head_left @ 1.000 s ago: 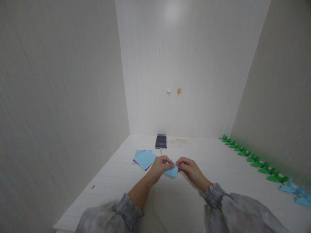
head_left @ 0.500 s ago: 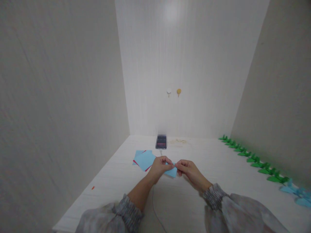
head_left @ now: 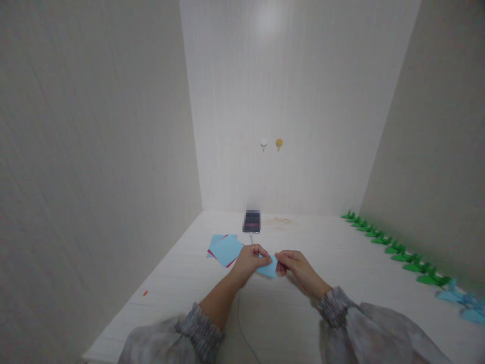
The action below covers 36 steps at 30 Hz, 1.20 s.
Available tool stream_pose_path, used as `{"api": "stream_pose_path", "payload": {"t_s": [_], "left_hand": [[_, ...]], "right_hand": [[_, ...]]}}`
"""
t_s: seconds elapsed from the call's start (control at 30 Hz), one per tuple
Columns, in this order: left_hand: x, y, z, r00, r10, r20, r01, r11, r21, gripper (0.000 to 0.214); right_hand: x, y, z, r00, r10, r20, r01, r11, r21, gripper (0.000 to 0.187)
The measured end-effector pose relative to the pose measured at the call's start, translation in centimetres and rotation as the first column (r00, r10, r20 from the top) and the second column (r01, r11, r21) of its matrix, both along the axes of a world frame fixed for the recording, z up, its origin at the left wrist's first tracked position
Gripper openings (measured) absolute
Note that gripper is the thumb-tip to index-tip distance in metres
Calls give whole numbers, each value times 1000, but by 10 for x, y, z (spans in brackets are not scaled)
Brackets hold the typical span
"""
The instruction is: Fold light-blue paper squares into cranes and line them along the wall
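A small piece of light-blue paper (head_left: 267,269) is held above the middle of the white table. My left hand (head_left: 250,260) pinches it between thumb and fingers from the left. On the other side, my right hand (head_left: 293,264) has its thumb and fingertips closed together at the paper's right edge. Whether those fingertips grip the edge or only touch it is hard to make out. Just left of my left hand lies a stack of light-blue sheets (head_left: 226,249), with red paper showing at its edges.
A phone (head_left: 252,222) stands near the back wall, and its white cable (head_left: 242,323) runs toward me. Along the right wall sit several green folded paper pieces (head_left: 396,247), then light-blue ones (head_left: 450,293). A red scrap (head_left: 145,293) lies at left. Two hooks (head_left: 279,143) hang on the wall.
My right fingertips have shifted slightly right, off the paper's top corner, uncovering more of its right edge. My left hand keeps its pinch in the same place.
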State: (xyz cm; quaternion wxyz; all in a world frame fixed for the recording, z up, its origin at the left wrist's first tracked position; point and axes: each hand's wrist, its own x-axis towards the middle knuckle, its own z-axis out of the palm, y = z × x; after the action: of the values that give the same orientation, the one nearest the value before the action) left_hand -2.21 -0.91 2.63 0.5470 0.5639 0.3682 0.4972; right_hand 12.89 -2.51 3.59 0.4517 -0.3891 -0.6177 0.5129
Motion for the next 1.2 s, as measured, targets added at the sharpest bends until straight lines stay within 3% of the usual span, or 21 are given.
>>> {"api": "stream_pose_path", "payload": {"t_s": [0.3,0.5,0.73,1.03,1.2], "left_hand": [[-2,2,-4,1000,1,-16,-1,1000,22,21],[-2,3,-5,998,-6,-64,6,1000,12,22],[-1,4,-5,992,-9,-124,12,1000,26,22],[1,4,-4,999,-33,-37,33,999,7,26],[0,5,-6,998,-20,-58,23,998,52,29]], "right_hand": [[2,4,-5,999,-32,-9,32,999,28,38],[3,3,-5,998,-13,57,11,1000,27,24],[5,9,-13,995,-31,94,29,999,21,31],[4,10,-15,990,-24,137,19,999,35,34],[4,9,-15,988,-13,153,-1,996,86,24]]}}
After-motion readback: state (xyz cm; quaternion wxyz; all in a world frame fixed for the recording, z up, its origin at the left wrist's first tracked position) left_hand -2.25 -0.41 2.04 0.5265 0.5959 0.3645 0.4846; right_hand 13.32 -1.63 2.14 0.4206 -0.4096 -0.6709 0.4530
